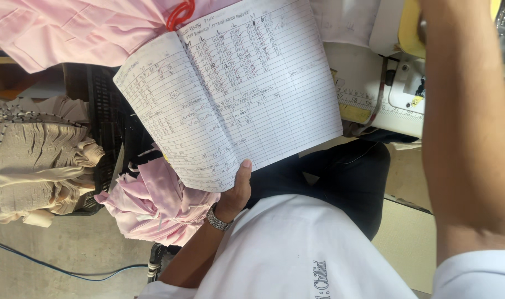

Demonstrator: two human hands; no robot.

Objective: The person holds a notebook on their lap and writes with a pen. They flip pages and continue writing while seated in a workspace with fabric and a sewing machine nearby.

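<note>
My left hand grips the lower edge of an open lined notebook, thumb pressed on the page. Both pages are filled with handwritten rows and columns. A metal wristwatch sits on that wrist. My right forearm stretches up along the right side and leaves the frame at the top beside a yellow object; its hand is out of sight. I wear a white shirt and dark trousers.
A white sewing machine with a ruler strip stands behind the notebook at right. Pink cloth lies across the top left, with a red plastic loop. A pink bundle, folded beige fabric, a black crate and a blue cable are at left.
</note>
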